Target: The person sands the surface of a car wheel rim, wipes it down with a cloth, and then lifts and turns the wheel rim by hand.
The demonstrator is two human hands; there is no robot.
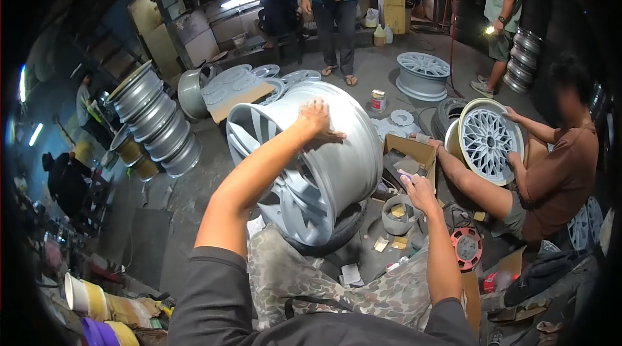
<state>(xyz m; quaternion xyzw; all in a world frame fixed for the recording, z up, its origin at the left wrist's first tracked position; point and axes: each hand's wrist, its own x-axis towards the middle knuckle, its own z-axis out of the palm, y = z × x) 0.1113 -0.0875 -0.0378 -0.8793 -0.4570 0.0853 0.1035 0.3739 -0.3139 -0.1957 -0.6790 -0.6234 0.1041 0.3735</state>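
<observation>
A large silver-grey wheel rim (353,145) stands tilted on a black tire (346,232) in front of my knees. My left hand (317,120) lies on top of its barrel, fingers spread and holding nothing. To the right of the rim, my right hand (420,190) is closed round a small purplish item (405,176), too small to name. Below that hand is a round grey container (397,215) with a yellowish piece inside. A cardboard box (414,151) sits just beyond it.
A seated person (564,164) at the right holds a mesh-spoked rim (489,142). Two people stand farther back. Stacked rims (155,119) rise at the left, and a white rim (422,77) lies behind. A red reel (466,247) is at the lower right.
</observation>
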